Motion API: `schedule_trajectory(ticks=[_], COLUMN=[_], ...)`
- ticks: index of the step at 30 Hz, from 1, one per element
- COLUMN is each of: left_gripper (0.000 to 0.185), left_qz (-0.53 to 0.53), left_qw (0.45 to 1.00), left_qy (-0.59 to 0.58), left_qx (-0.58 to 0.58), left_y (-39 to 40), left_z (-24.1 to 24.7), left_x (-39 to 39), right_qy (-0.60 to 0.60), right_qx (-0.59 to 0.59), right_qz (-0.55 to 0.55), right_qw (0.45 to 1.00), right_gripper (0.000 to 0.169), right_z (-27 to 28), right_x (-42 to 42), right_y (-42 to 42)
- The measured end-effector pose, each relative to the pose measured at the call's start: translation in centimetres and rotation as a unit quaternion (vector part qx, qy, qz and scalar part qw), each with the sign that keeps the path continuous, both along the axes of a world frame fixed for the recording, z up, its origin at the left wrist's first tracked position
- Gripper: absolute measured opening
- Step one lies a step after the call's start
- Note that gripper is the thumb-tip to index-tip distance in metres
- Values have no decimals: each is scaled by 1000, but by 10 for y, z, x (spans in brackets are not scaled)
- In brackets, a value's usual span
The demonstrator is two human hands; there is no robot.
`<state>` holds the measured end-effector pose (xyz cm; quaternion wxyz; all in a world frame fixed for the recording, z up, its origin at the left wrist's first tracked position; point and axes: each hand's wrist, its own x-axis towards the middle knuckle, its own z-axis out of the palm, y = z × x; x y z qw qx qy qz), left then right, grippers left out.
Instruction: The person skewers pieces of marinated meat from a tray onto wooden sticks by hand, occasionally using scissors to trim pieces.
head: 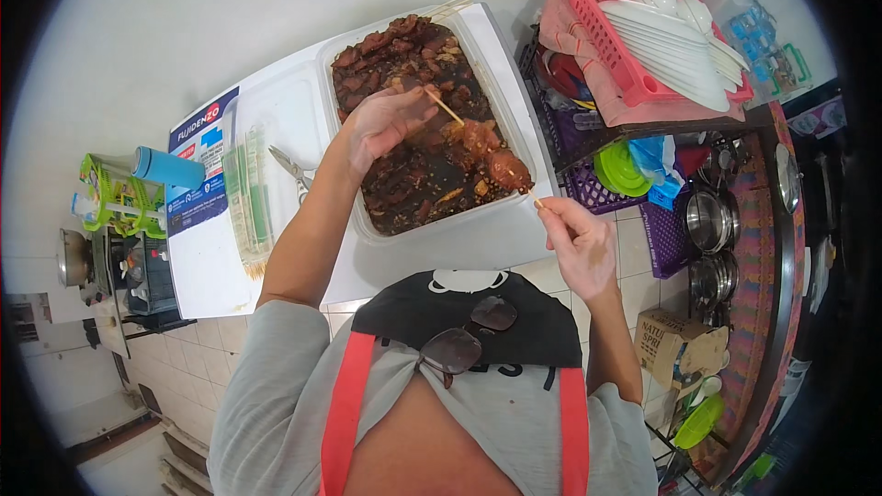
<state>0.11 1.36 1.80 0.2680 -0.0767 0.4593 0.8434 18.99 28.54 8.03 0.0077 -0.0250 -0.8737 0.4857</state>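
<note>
A bamboo skewer point(446, 107) with pieces of marinated meat point(508, 169) threaded on it is held over a large clear plastic container point(375, 240). My left hand point(394, 122) holds one end of the skewer between thumb and fingers. Near the container's lower right corner, my right hand point(577, 242) pinches the other end. Dark marinade and many cut meat pieces point(365, 48) fill the container. Several skewers point(448, 8) stick out past its far edge. Metal scissors point(295, 169) lie left of the container, partly hidden by my left forearm, beside a clear pack of bamboo skewers point(249, 200).
All this stands on a white surface point(200, 275) bearing a printed label. A blue bottle point(169, 167) is at the left edge, near a green basket point(120, 200). On the right, a pink dish rack point(606, 34) with white plates point(661, 48) stands above purple crates point(596, 186).
</note>
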Motion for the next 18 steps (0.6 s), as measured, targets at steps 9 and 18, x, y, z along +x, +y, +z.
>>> schedule_trajectory(ticks=[9, 18], left_gripper=[16, 19], left_qz=[40, 4], left_qw=[997, 991], left_qy=[14, 16], left_qx=[59, 134], left_y=[2, -9], left_z=[7, -1], left_x=[1, -6], right_qy=[-6, 25], right_qx=[2, 12], right_qz=[10, -8], right_qw=[1000, 1000], right_gripper=[15, 12], right_z=[-5, -1], right_x=[1, -2], right_y=[-1, 3])
